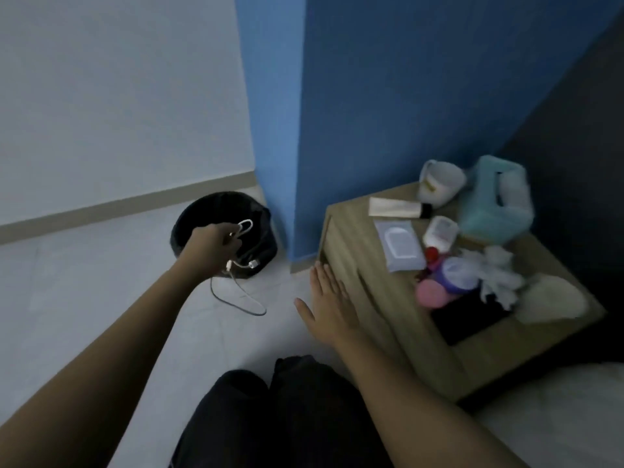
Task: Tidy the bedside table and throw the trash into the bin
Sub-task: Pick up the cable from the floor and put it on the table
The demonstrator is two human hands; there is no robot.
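Note:
My left hand grips a white charging cable over the black bin on the floor; one loop of the cable hangs down outside the bin. My right hand is flat, fingers straight, against the front left side of the wooden bedside table. On the table lie a wet-wipe pack, a cream tube, a white mug, a teal tissue box, a small white case, crumpled white tissues, a purple jar and a pink round thing.
A blue wall rises behind the table and forms a corner beside the bin. Pale floor spreads to the left. A black flat object and a beige item sit on the table's near side. My dark-clothed knees are below.

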